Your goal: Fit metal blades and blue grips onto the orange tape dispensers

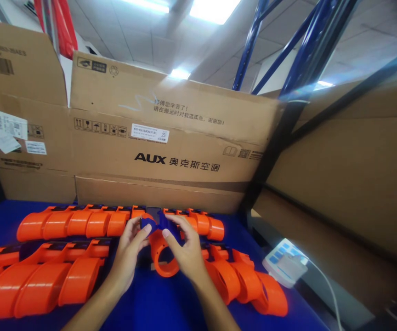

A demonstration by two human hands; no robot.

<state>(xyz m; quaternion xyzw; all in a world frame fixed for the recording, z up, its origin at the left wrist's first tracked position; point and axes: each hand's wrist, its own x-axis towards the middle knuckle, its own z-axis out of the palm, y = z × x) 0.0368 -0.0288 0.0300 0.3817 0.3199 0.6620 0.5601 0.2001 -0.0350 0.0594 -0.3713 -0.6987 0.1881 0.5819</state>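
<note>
My left hand (133,239) is closed, its thumb and fingers pinching a small dark blue piece (147,224) with a bit of orange behind it. Beside it, my right hand (184,243) grips another dark blue plastic part (166,223) between thumb and fingers. The two blue parts are close together, and I cannot tell whether they are joined. Just below my hands is an orange ring-shaped tape dispenser (167,271); its upper part is partly covered by my fingers. Whether it is attached to the blue parts is unclear.
Orange tape dispensers stand in rows left (47,287) and right (274,294) on the blue tabletop (146,308), with more behind. A printed cardboard panel (184,138) closes the back. A white power strip (284,262) with a cable lies right, near a dark rack post (277,138).
</note>
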